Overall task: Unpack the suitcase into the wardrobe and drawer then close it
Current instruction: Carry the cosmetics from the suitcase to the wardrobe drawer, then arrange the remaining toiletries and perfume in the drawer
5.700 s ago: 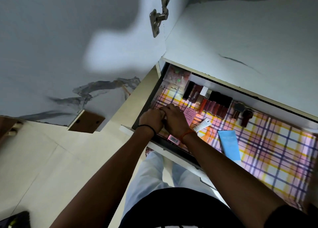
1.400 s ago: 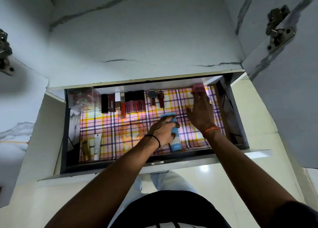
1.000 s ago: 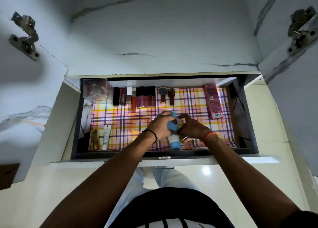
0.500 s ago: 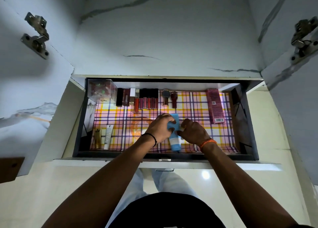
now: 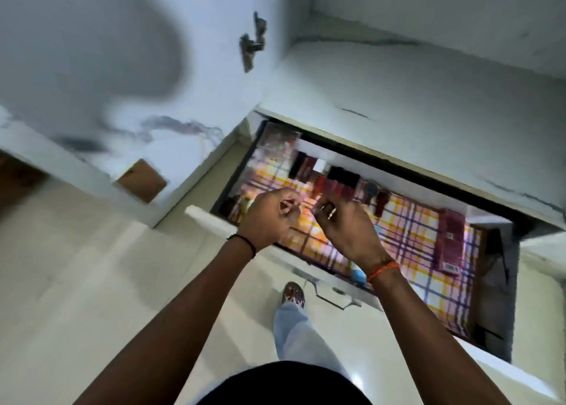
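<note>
showing an open wardrobe door at left, both hands close together over the drawer: left hand and right hand loosely curled, grip unclear; cosmetics stowed; suitcase unseen, closing apparently remains.

Open drawer with plaid liner holds cosmetics.
</note>
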